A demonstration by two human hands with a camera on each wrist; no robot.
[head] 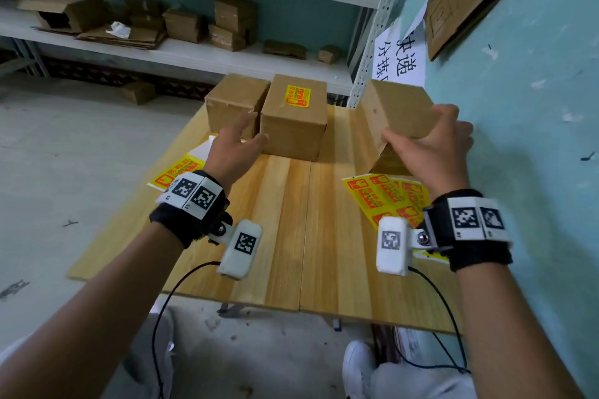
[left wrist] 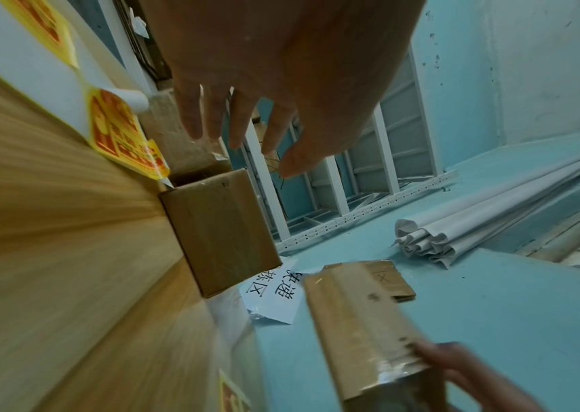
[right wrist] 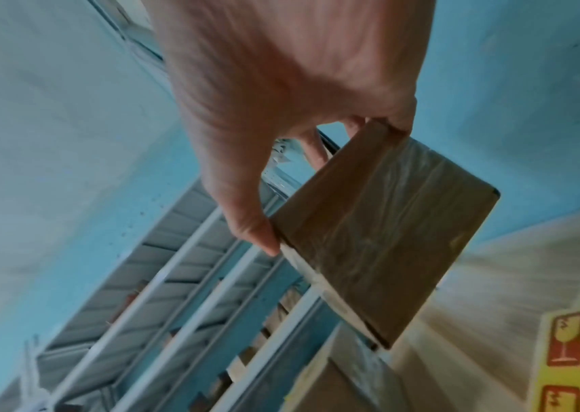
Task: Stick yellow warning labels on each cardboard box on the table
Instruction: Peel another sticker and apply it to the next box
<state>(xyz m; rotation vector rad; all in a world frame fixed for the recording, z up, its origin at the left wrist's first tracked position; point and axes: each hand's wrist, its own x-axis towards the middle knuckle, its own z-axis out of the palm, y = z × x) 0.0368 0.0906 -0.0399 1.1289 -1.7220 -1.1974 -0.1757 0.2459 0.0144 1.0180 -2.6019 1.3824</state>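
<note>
Two cardboard boxes stand side by side at the far edge of the wooden table. The left box is plain; the middle box has a yellow warning label on its top. My right hand grips a third, plain box by its near end and holds it tilted above the table's right side; in the right wrist view the thumb and fingers pinch this taped box. My left hand hovers before the two boxes with fingers spread and holds nothing.
Yellow label sheets lie on the table at the right and at the left edge. White shelves with several cardboard boxes stand behind. A teal wall with a paper sign borders the table's right side.
</note>
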